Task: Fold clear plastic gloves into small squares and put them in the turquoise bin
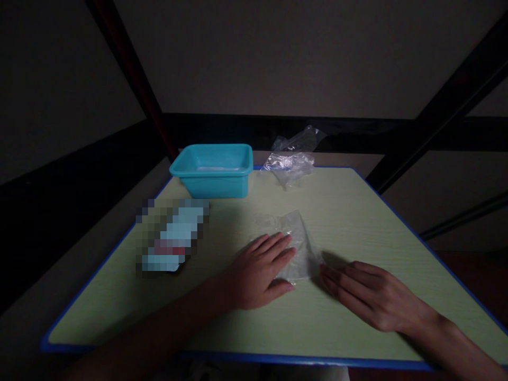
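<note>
A clear plastic bag (304, 254) lies on the tabletop in front of me, thin and a little wrinkled. My left hand (260, 270) rests flat on its left part, fingers spread, and hides some of it. At the bag's right edge, my right hand (365, 293) has its fingertips pressed together on a corner, which is drawn out and slightly raised towards it. Beyond the hands, near the far edge, a crumpled heap of clear plastic (291, 159) stands up loosely.
A turquoise plastic basin (218, 185) stands at the far left of the pale table (349, 211), which has a blue rim. A pixelated light-blue flat object (178, 233) lies to the left of my left hand. A wall rises behind the table.
</note>
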